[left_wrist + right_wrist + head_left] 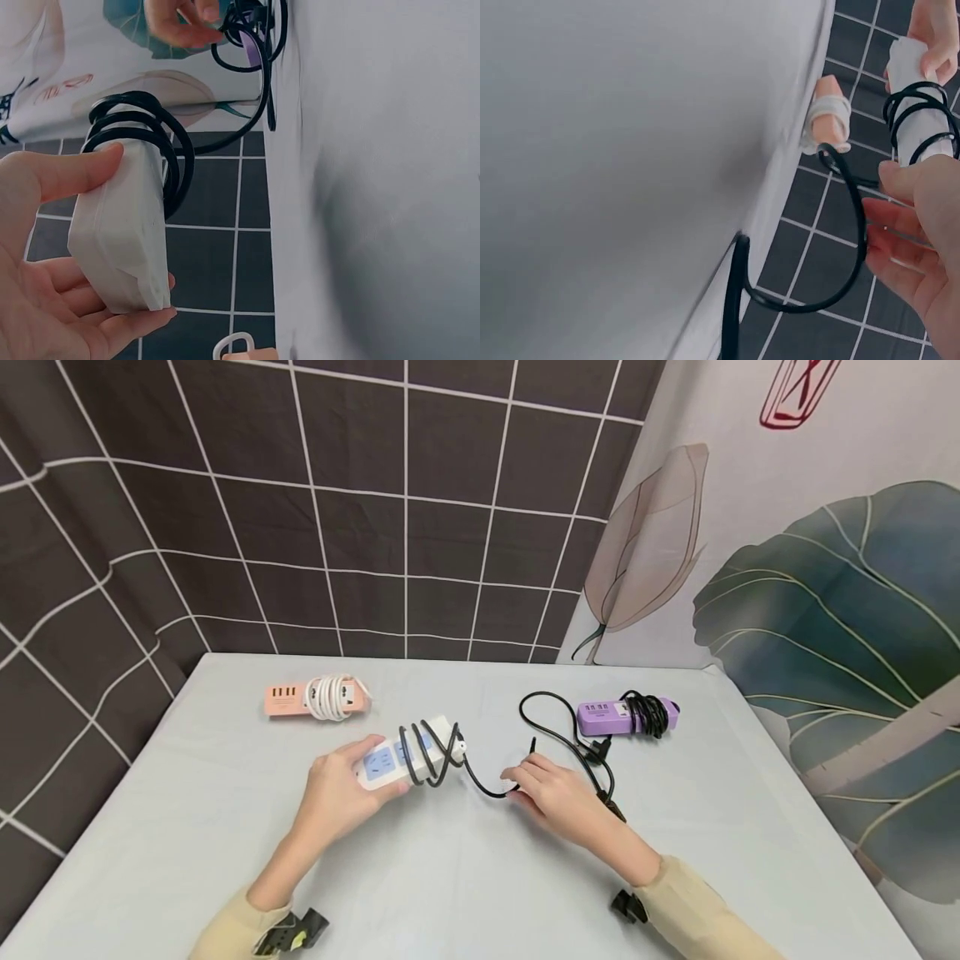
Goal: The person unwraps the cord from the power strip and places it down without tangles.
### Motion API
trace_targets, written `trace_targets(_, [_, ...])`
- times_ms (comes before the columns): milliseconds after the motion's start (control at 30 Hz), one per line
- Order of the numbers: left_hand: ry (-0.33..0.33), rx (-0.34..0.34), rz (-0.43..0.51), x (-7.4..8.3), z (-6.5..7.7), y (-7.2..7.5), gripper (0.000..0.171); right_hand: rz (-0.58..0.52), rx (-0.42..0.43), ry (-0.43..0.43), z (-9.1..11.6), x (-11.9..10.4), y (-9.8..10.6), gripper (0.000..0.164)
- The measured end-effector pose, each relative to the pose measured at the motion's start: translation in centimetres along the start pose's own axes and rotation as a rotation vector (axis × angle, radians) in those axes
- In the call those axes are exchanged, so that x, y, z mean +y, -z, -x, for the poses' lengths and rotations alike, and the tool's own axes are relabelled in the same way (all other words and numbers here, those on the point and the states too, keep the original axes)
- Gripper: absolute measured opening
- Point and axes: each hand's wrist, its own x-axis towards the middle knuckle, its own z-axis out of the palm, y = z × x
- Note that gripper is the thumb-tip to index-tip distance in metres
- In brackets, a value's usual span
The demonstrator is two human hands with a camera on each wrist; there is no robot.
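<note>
Our left hand grips a white rectangular plastic power strip above the pale cloth-covered table; our right hand pinches the black flexible cord wound around it.

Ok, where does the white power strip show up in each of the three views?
Head: just left of and below centre, white power strip in the left hand.
Left wrist: left half, slightly below centre.
Right wrist: upper right, by the right edge.
Shared landmark: peach power strip, left in head, bottom edge in left wrist, upper right in right wrist.
</note>
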Motion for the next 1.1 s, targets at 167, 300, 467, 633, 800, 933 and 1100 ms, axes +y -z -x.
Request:
trace_targets(167, [-0.009, -0.009, -0.010, 0.2, 0.1, -0.3, 0.068, -0.051, -0.009, -0.101, -0.9, -0.6, 0.0, 0.044])
trace_targets(300, [-0.021, -0.021, -0.020, 0.3, 0.2, -0.5, 0.067, -0.093, 0.009, -0.112, -1.8, -0.8, 0.1, 0.061])
trace_targets(467, [-0.060, -0.041, -0.036, 0.3, 0.3, -0.9, 0.067, -0.070, 0.004, -0.060, -3.0, -0.9, 0.1, 0.065])
trace_targets(633, [-0.089, -0.044, -0.053, 0.3, 0.4, -1.1, 0.066, -0.015, -0.014, -0.014, -3.6, -1.3, 0.2, 0.064])
trace_targets(800, [-0.097, -0.046, -0.064, 0.4, 0.4, -1.0, 0.066, -0.044, 0.022, -0.010, -3.8, -1.4, 0.1, 0.056])
trace_targets(933, [-0.105, -0.047, -0.067, 0.4, 0.5, -1.2, 0.065, -0.094, 0.097, 0.000, -4.0, -1.3, 0.0, 0.046])
trace_targets(1100, [-0.104, -0.045, -0.074, 0.5, 0.5, -1.2, 0.065, -0.089, 0.183, 0.034, -4.3, -1.1, -0.2, 0.039])
